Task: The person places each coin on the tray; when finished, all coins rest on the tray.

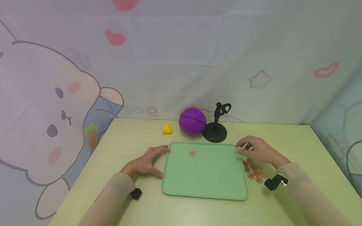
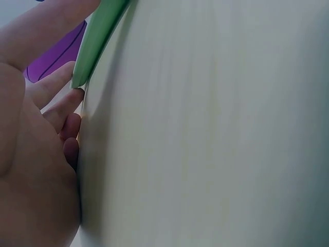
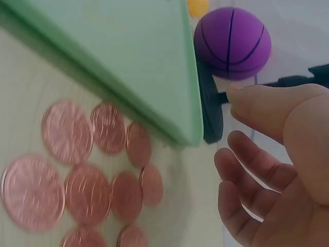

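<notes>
Beige fabric sleeves point(image 1: 306, 188) come nearest. Spread left-hand point(image 1: 144, 163) fingers touch the pale-green, rectangular, rimmed tray point(image 1: 203, 175), which holds one round copper-coloured coin point(image 1: 192, 153). Right-hand point(image 1: 258, 150) fingers — relaxed, apart, gripping nothing — hover at its far right corner, near embossed coppery discs point(image 1: 255, 173) on the wood-grained worktop point(image 1: 150, 207).

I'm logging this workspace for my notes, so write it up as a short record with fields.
Surface: pale table
Tray: green, rectangular, on the table
Coin on tray: one, copper-coloured, toward the far left
Loose coins: a copper-coloured cluster beside the tray's right edge
Left grip: thumb and fingers spread at the tray's left edge
Right grip: near the tray's far right corner, nothing visibly held
Behind tray: yellow toy, purple ball, black stand
</notes>
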Demonstrator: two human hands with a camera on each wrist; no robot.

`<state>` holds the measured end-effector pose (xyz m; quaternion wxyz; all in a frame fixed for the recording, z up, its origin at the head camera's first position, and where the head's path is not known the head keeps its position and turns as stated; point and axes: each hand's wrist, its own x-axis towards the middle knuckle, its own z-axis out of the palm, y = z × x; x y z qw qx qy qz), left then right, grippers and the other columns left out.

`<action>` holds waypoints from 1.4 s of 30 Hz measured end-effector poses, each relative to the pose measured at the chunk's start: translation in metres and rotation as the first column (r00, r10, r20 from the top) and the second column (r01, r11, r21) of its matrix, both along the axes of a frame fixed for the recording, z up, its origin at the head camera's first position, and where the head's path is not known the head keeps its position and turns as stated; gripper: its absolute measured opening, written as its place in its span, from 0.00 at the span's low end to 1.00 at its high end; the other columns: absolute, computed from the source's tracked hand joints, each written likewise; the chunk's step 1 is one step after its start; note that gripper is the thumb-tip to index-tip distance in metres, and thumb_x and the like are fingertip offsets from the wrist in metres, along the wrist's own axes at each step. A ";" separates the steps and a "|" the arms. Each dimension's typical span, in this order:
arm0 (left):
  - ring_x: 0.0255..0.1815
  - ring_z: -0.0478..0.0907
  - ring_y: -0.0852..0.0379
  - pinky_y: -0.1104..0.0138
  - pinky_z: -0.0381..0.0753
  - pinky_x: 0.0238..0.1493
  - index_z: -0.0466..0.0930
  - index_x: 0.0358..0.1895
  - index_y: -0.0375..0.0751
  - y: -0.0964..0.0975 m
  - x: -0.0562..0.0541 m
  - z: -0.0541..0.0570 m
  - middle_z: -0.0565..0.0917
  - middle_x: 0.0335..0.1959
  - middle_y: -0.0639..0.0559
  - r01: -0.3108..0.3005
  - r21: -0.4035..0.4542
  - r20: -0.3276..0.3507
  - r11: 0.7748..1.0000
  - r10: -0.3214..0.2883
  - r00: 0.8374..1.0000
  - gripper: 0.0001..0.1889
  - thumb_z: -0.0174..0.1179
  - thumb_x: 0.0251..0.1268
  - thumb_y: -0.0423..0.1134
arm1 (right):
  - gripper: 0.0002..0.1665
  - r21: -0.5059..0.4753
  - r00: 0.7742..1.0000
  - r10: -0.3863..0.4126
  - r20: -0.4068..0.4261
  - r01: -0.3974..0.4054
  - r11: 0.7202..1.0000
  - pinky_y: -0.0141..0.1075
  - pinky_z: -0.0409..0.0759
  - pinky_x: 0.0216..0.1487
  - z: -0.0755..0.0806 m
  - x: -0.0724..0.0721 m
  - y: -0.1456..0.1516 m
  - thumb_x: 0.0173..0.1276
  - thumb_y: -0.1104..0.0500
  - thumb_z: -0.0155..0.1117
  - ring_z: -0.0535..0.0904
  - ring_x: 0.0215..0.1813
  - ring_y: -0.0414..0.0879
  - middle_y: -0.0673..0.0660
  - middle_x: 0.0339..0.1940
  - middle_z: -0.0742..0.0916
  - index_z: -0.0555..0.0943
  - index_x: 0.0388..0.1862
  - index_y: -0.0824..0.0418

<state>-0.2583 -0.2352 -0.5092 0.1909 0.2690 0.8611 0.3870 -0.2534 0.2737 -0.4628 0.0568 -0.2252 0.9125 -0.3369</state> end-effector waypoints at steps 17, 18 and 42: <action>0.82 0.49 0.41 0.35 0.49 0.79 0.67 0.79 0.54 -0.001 0.002 0.000 0.56 0.85 0.50 0.002 0.009 -0.002 1.000 -0.002 1.000 0.54 0.85 0.44 0.47 | 0.09 0.036 0.994 0.023 0.107 -0.027 0.999 0.35 0.82 0.43 -0.024 -0.004 0.037 0.69 0.63 0.73 0.83 0.42 0.42 0.51 0.44 0.90 0.90 0.47 0.58; 0.82 0.49 0.41 0.35 0.49 0.79 0.67 0.79 0.54 -0.001 0.002 0.000 0.56 0.85 0.50 0.004 0.006 -0.002 1.000 -0.004 1.000 0.54 0.85 0.44 0.47 | 0.09 0.035 0.994 0.029 0.108 -0.033 0.999 0.34 0.81 0.44 -0.024 -0.003 0.037 0.69 0.63 0.73 0.83 0.42 0.42 0.51 0.44 0.90 0.90 0.47 0.57; 0.81 0.50 0.46 0.38 0.52 0.78 0.66 0.79 0.58 0.001 0.002 0.001 0.56 0.85 0.56 -0.005 -0.015 -0.009 1.000 0.005 1.000 0.54 0.85 0.44 0.47 | 0.07 -0.024 0.977 0.106 0.183 -0.104 0.994 0.33 0.79 0.32 -0.025 -0.009 0.040 0.69 0.67 0.71 0.79 0.21 0.42 0.53 0.33 0.85 0.90 0.44 0.62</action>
